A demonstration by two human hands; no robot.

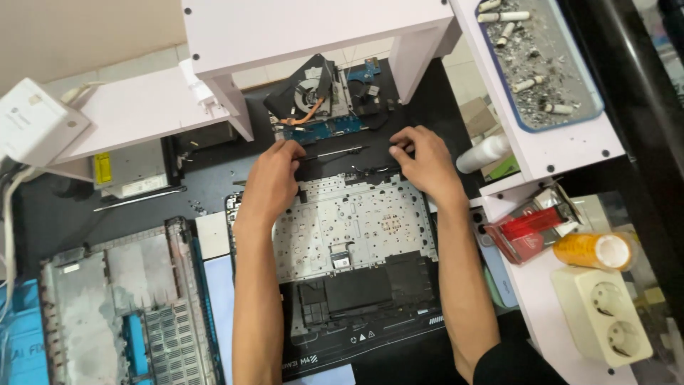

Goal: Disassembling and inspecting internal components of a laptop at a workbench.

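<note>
Grey metal backs the keyboard frame point(356, 228) of an opened laptop lying on the black table point(214, 182). At the frame's far edge, the left hand point(274, 178) and right hand point(424, 160) press curled fingers on a thin black strip point(342, 151). Beyond the frame lies a fan board point(317, 100); left of it, a bottom cover point(121, 306).

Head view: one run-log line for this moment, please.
left hand: on laptop chassis top edge | right hand: same edge | fan board: beyond hands
</note>
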